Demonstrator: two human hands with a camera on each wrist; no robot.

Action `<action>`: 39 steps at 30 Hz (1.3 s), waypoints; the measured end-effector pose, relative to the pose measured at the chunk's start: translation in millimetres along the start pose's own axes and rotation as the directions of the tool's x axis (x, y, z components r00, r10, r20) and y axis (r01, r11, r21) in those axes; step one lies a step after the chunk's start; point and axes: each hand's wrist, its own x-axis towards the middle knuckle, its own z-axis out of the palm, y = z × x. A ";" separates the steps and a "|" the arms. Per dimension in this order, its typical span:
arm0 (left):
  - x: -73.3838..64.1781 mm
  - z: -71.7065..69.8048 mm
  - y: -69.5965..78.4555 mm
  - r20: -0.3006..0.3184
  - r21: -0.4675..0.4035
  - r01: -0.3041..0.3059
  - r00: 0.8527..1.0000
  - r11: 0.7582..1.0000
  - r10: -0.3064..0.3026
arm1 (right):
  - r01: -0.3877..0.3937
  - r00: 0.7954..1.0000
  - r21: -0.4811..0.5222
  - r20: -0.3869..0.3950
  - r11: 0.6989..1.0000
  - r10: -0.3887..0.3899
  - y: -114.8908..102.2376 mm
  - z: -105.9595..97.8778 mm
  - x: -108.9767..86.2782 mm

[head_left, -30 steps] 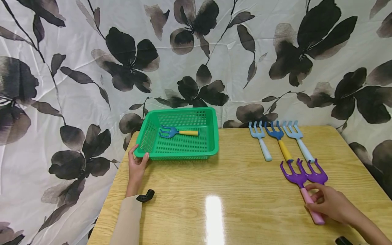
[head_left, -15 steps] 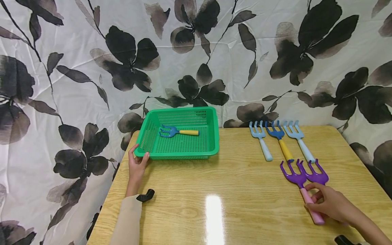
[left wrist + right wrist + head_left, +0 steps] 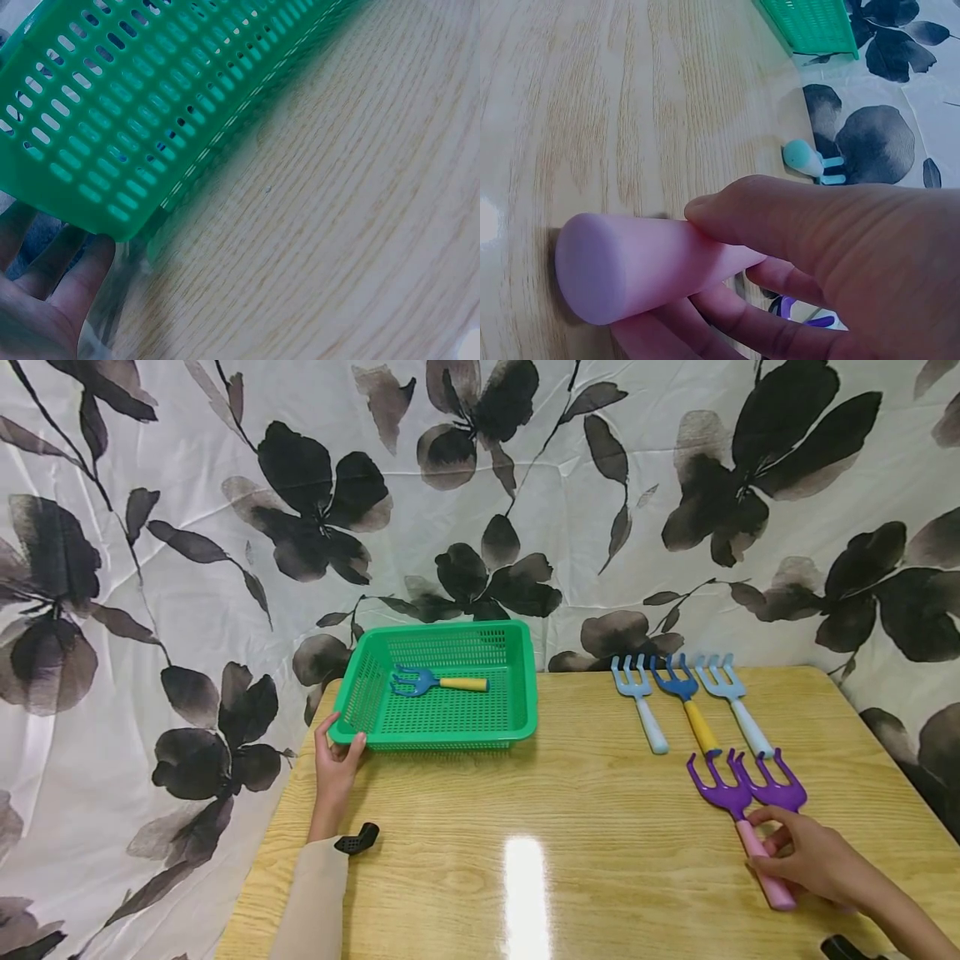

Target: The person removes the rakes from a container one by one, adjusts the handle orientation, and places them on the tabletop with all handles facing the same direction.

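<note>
At the left, a green plastic basket [image 3: 435, 745] stands on the table, with a hand cultivator [image 3: 450, 684] with blue tines and a yellow handle inside. My left hand [image 3: 337, 768] holds the basket's near left corner, thumb at the front rim. At the right, my right hand [image 3: 813, 853] grips the pink handle of a purple hand cultivator [image 3: 726, 795] between thumb and fingers; in the right wrist view, the pink handle [image 3: 660, 259] points its butt end toward the left. A second purple cultivator [image 3: 780, 793] lies beside it, its handle mostly hidden by my hand.
Behind them lie a light blue hand fork [image 3: 641, 706], a blue cultivator with a yellow handle [image 3: 688, 702] and another light blue fork [image 3: 735, 706]. The wooden table [image 3: 585, 835] ends against a floral cloth [image 3: 480, 485].
Both hands stay where they were, with their grips unchanged. The view shifts very slightly.
</note>
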 end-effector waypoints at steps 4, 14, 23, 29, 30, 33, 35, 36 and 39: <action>0.2 0.1 -1.5 -0.008 -0.016 -0.024 1.000 1.000 0.024 | 0.031 0.999 -0.018 0.015 0.999 -0.030 -3.7 -4.4 1.1; -0.3 -1.5 -4.5 -0.003 -0.023 -0.047 0.999 0.999 0.047 | 0.218 0.975 -0.190 0.008 0.957 -0.220 -34.7 -42.5 10.9; -1.0 -0.4 -4.4 -0.007 0.003 -0.056 0.998 0.998 0.056 | 0.456 0.887 -0.253 0.052 0.853 -0.458 -81.9 -71.1 38.2; -1.5 -1.1 -7.4 -0.018 -0.001 -0.058 0.998 0.998 0.058 | 0.561 0.828 -0.179 0.126 0.808 -0.547 -125.7 -91.9 57.9; -1.5 -1.2 -7.7 -0.017 -0.001 -0.058 0.998 0.998 0.058 | 0.579 0.815 -0.195 0.126 0.792 -0.565 -133.5 -94.7 62.0; -1.9 -1.0 -7.6 -0.011 0.002 -0.067 0.998 0.998 0.067 | 0.629 0.776 -0.218 0.122 0.746 -0.619 -159.3 -101.0 75.3; -1.9 -0.7 -7.1 -0.007 0.004 -0.074 0.997 0.997 0.074 | 0.660 0.749 -0.226 0.117 0.717 -0.652 -178.1 -103.4 84.8; -1.8 -0.6 -7.0 -0.007 0.007 -0.077 0.997 0.997 0.077 | 0.678 0.732 -0.225 0.119 0.700 -0.670 -188.0 -104.4 89.5; -2.7 -0.2 -5.9 -0.004 0.007 -0.077 0.997 0.997 0.077 | 0.715 0.695 -0.236 0.131 0.659 -0.707 -217.3 -105.7 102.3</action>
